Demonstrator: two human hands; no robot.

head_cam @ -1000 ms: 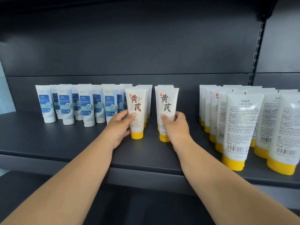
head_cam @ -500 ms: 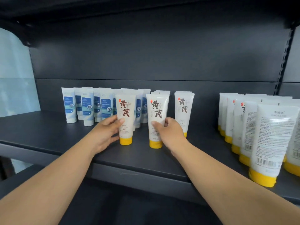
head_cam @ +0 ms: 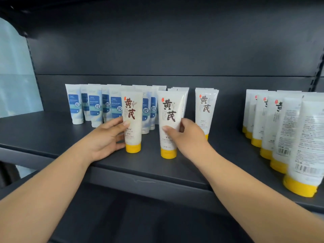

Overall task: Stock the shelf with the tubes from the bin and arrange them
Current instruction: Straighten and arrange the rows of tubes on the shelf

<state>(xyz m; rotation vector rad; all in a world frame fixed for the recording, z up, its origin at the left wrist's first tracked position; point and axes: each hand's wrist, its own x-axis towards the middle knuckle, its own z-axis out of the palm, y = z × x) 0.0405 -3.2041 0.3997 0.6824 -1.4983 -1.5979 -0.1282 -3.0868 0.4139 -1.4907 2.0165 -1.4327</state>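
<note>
On the dark grey metal shelf point(head_cam: 52, 137), the left hand point(head_cam: 105, 139) grips a white upright tube with a yellow cap point(head_cam: 132, 120); the right hand point(head_cam: 187, 137) grips its twin point(head_cam: 169, 118) just beside. Behind them stand blue-labelled white tubes point(head_cam: 94, 106), and a further yellow-capped row point(head_cam: 206, 109).

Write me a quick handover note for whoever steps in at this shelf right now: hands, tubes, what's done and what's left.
Left hand: grips the left front yellow-capped tube, upright on the shelf.
Right hand: fingers wrapped round the right front yellow-capped tube, also upright.
Done: blue-label tubes grouped at left; a third yellow-capped row behind the right hand; a larger yellow-capped block at far right.
Left: likely square up these two rows and turn the far-right tubes that show their backs. The bin is out of view.
</note>
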